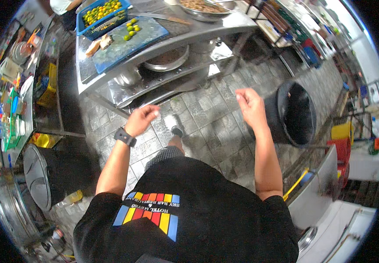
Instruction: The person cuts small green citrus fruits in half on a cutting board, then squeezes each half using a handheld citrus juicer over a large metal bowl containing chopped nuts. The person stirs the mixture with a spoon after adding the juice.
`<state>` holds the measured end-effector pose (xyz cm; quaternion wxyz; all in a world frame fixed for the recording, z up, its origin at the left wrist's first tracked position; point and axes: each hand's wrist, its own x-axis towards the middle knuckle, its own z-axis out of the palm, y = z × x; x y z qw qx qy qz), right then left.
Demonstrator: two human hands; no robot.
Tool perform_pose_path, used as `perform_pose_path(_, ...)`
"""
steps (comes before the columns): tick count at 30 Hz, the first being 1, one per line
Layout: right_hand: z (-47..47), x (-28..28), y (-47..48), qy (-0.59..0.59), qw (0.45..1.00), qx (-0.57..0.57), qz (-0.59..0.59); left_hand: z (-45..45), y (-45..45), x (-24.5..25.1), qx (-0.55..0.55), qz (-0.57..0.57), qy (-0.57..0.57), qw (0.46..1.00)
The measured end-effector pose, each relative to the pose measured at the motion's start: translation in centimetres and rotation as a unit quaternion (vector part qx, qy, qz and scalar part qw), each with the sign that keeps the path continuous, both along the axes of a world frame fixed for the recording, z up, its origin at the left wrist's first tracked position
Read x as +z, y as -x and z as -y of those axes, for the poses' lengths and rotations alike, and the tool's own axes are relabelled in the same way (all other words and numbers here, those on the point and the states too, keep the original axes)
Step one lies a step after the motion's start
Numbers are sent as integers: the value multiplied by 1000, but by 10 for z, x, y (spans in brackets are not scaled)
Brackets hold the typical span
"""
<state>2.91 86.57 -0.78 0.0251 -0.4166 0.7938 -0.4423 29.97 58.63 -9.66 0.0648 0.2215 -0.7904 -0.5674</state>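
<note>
My left hand [143, 120], a black watch [125, 137] on its wrist, hangs above the tiled floor with nothing in it. Its fingers curl loosely. My right hand [251, 107], also without anything in it, is held up between the steel table and a black bin [296, 113]. Ahead stands the steel worktable [206, 34]. On it lies a blue cutting board [128, 44] with several small green-yellow citrus fruits [130, 29] and a pale, irregular piece of food [105, 42]. Beside the board sits a blue plastic basket [105, 28] full of the same fruit.
A knife [163, 17] and a metal bowl of brownish food [206, 10] are farther along the table. Metal pots [128, 77] stand on its lower shelf. Another black bin [46, 179] is at left, below a cluttered counter [33, 108]. A person [66, 6] is partly visible at upper left.
</note>
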Motion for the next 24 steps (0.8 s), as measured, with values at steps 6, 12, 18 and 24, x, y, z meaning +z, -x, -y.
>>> perform_pose_path(6, 161, 21, 99, 6, 1000, 11, 9, 140, 90, 38, 145, 22, 74, 986)
perform_pose_path(12, 233, 40, 241, -23, 990, -118, -75, 263, 188, 70, 253, 35, 299, 919)
perform_pose_path(18, 306, 46, 352, -256, 924, -116, -261, 309, 254, 59, 131, 148, 495, 846)
perform_pose_path(24, 334, 34, 408, -417, 859, 60, -292, 290, 279, 67, 165, 253, 475, 826)
